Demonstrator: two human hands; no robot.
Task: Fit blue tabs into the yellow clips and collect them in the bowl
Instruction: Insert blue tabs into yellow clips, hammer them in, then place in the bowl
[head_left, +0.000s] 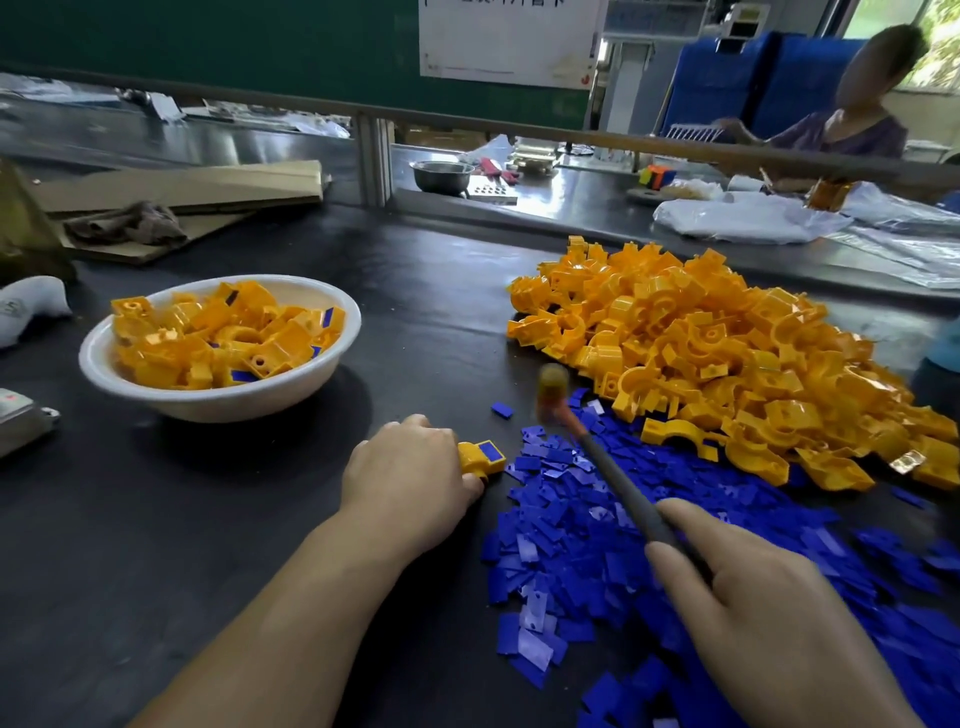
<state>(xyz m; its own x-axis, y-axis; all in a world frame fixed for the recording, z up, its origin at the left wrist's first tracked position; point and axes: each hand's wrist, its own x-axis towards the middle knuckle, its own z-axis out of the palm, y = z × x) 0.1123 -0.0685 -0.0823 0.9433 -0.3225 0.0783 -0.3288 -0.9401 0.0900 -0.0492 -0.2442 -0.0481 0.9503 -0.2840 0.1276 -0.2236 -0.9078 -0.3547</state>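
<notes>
On the dark counter (156, 519), the left grip (410, 478) curls round a yellow plastic clip (475, 462) at its 3 o'clock, flat blue tab (491, 451) on top. The right grip (769, 613) is closed round a small dark-handled mallet (613, 467). A crooked hit could smack fingers or jam the tab.

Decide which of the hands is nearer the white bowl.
Left. The left hand, gripping a yellow clip, is just right of the white bowl; the right hand holds a mallet farther right over blue tabs.

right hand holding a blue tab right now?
No, the right hand grips the handle of a mallet, not a tab.
</notes>
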